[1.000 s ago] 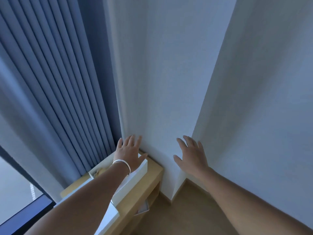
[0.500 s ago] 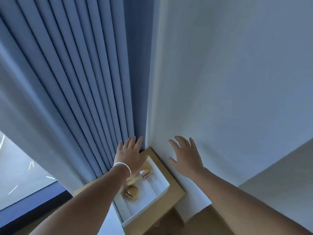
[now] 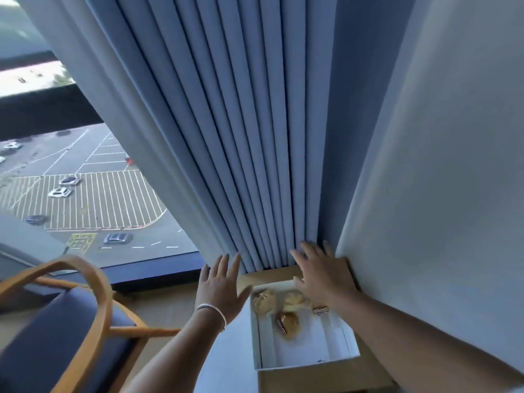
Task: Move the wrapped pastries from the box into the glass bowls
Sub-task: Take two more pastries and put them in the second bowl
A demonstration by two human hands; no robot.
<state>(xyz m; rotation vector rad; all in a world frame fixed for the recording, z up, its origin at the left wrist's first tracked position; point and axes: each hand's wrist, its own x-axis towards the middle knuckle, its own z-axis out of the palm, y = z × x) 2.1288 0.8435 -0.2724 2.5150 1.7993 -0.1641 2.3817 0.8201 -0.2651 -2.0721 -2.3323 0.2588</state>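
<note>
A white open box (image 3: 309, 360) sits on a light wooden stand (image 3: 326, 375) in the corner below the curtain. Several wrapped golden pastries lie at its far end: one (image 3: 287, 324) with a brown label, one (image 3: 265, 302) at the left, one (image 3: 295, 297) partly under my right hand. My right hand (image 3: 323, 275) hovers over the box's far right corner, fingers spread, holding nothing. My left hand (image 3: 221, 287), with a thin bracelet at the wrist, is spread open just left of the box. No glass bowl is in view.
A blue pleated curtain (image 3: 241, 137) hangs behind the box and a white wall (image 3: 439, 194) closes the right side. A wooden chair with a blue seat (image 3: 71, 336) stands at the lower left. A window (image 3: 85, 194) overlooks a car park.
The view has swung left, bringing in the window and the chair. Both hands now sit further right relative to the box: the right one over it, the left one beside it.
</note>
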